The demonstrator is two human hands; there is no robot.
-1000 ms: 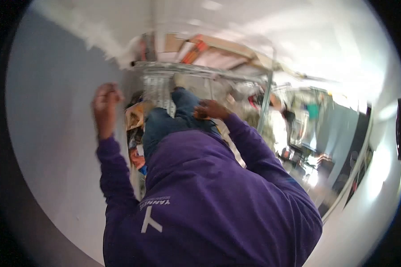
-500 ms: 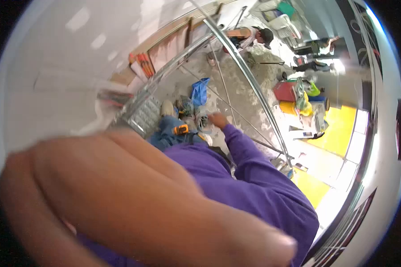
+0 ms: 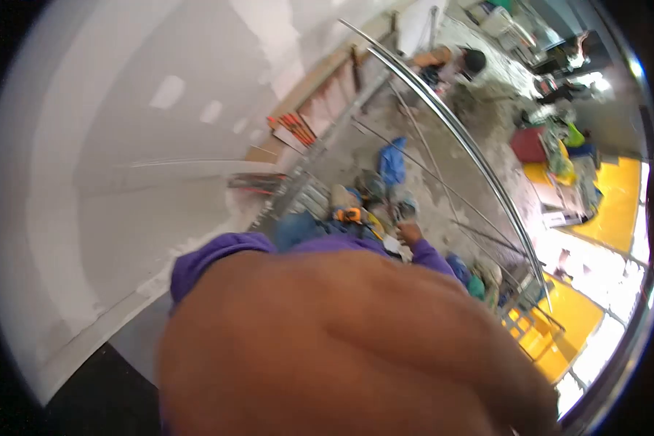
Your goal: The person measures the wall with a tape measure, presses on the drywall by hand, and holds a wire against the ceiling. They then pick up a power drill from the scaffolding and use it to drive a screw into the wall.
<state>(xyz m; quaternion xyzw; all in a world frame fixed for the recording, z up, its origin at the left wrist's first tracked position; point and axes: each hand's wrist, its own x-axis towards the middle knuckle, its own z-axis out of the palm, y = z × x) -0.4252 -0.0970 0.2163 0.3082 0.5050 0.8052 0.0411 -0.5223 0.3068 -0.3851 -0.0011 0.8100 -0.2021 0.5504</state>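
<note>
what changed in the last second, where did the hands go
The left hand left the pale grey wall and came up against the camera, filling the lower frame. The right hand dropped from the knee towards the platform clutter. The view swung along the curved metal rail. The purple sleeve remains; neither hand visibly holds anything.

Curved metal rail (image 3: 443, 123); blue bag (image 3: 393, 161); red box (image 3: 528, 144); yellow floor (image 3: 618, 196)
</note>
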